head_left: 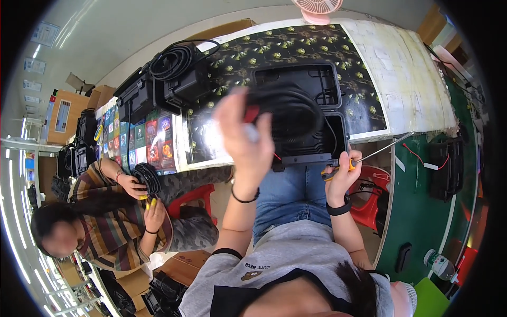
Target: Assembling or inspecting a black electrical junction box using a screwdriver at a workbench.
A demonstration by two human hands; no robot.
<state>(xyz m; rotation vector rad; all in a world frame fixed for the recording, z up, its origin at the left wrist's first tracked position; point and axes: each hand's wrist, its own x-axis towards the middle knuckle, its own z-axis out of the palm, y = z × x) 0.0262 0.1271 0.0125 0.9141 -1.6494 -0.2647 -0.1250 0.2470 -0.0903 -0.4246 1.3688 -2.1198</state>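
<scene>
My left hand (244, 137), smeared by motion, grips the near left side of a thick coil of black cable (290, 108). A red bit and a pale grey piece show at its fingers. The coil is held over an open black plastic case (339, 132), whose raised lid (296, 70) lies toward the far side. The coil hides much of the case's inside. In my right hand (344, 171), at the near right corner of the case, is a screwdriver (374, 152) with a yellow-and-black handle. Its long metal shaft points right and away from me.
Left of the case stand more black cases (185, 87) with a cable coil (171, 62) on top. A co-worker (116, 211) at the left handles another black coil (146, 178). A pink fan (318, 10) stands at the far edge; a green table (417, 216) is at right.
</scene>
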